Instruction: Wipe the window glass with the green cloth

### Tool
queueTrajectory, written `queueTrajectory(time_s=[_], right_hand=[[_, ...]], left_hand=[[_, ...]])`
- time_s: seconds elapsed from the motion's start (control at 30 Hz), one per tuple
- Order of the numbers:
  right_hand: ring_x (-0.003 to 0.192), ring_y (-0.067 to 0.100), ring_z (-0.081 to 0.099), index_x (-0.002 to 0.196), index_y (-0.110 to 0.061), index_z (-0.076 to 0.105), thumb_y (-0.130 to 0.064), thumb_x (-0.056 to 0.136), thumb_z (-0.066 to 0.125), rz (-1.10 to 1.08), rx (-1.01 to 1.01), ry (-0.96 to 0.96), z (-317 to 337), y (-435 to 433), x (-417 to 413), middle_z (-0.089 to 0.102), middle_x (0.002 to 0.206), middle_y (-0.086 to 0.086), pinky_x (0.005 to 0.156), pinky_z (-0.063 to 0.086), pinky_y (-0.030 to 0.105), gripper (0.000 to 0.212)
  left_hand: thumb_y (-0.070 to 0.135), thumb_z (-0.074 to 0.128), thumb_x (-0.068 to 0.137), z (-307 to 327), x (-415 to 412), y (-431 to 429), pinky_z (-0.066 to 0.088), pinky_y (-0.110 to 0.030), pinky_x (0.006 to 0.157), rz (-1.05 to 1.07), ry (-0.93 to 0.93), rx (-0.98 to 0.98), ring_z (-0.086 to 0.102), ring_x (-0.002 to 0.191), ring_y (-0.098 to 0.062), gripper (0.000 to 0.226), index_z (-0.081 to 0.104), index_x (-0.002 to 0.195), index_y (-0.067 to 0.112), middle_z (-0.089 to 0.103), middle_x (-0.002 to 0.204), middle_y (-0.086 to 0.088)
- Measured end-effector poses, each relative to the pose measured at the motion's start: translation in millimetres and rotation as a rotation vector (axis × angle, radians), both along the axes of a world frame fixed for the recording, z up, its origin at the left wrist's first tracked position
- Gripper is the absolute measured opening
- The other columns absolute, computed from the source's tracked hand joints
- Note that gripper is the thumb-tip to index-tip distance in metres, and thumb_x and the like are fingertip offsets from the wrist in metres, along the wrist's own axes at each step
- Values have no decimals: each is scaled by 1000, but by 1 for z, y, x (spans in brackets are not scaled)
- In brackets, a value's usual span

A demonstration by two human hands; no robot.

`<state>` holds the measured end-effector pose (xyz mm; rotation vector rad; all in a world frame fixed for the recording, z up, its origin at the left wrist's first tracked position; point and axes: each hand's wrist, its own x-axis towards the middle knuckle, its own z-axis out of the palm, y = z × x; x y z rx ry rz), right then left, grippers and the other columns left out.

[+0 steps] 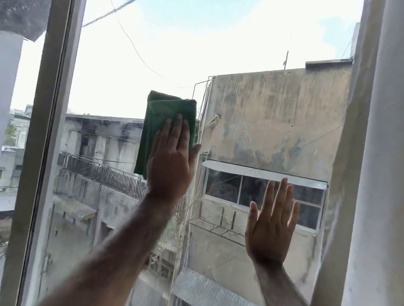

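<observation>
Bare glass (143, 48) above; curtain (390, 153) (right) close.

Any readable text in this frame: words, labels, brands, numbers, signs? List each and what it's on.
None can be read.
green cloth under the left hand: no label or brand showing.
window glass, right hand: no writing.
Street level, seen through the glass: too small and blurred to tell.

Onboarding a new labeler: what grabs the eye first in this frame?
First, the left hand pressing a folded green cloth flat against the window glass, near the middle of the view. Next, the right hand, lower and to the right, fingers spread with its palm toward the glass and holding nothing. Behind the pane a stained concrete building fills the right side, and a pale curtain hangs at the right edge.
</observation>
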<state>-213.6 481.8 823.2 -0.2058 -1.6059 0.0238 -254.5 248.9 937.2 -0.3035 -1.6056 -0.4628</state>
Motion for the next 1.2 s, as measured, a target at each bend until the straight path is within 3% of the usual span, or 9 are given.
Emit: queueTrajectory(time_s=[0.07,0.13,0.2,0.27,0.6,0.83,0.9,1.1,1.2], right_hand=[[167,31,18,170,-11,20,-42,115,28,-9,9,5,1,1,-1,15,179,15,137,14,52,64],[167,32,18,170,-11,19,-42,115,29,-21,9,2,2,1,-1,16,179,15,137,15,53,64],[167,32,17,171,-13,16,-43,115,26,-26,12,-20,0,2,0,14,179,16,136,16,54,65],[168,32,15,171,-13,15,-42,114,25,-12,12,-31,-1,0,1,13,180,16,136,16,56,65],[168,30,16,170,-13,17,-41,115,30,-37,18,-6,1,0,4,17,179,16,137,15,52,63],[167,32,17,170,-11,22,-41,115,30,-33,9,-16,3,-1,5,17,179,16,136,16,54,63],[167,32,16,170,-10,22,-41,115,30,-37,0,-20,2,-3,6,17,179,16,137,16,54,63],[168,31,15,171,-12,17,-42,116,29,-50,2,-22,2,-2,7,16,179,16,137,15,53,64],[168,31,14,171,-14,15,-43,116,29,-40,9,-22,1,-2,7,15,180,15,137,14,53,64]], left_hand=[[49,42,109,-21,5,28,26,-46,128,-45,19,-69,29,156,-30,61,40,155,9,37,164,-12],[49,43,108,-67,13,54,23,-45,130,-73,50,-337,26,157,-29,62,40,156,9,37,165,-11],[52,44,106,-112,19,54,31,-47,127,-64,76,-595,28,157,-28,65,42,157,10,38,165,-9],[52,42,107,-128,17,39,39,-46,122,-66,98,-697,33,155,-25,63,44,156,13,41,165,-6],[56,37,106,1,16,72,29,-48,127,-34,100,-439,33,155,-29,71,40,157,7,40,165,-11],[58,38,107,-126,16,26,36,-49,123,21,50,-571,30,157,-28,74,36,159,5,33,168,-13],[59,36,107,-130,15,20,38,-48,123,28,64,-596,32,156,-28,73,40,157,5,36,166,-13],[58,38,103,-17,16,62,34,-51,125,-40,71,-559,33,155,-32,77,38,157,3,38,165,-16],[59,34,103,0,21,65,27,-49,128,-72,19,-511,25,158,-30,79,34,159,4,31,168,-14]])
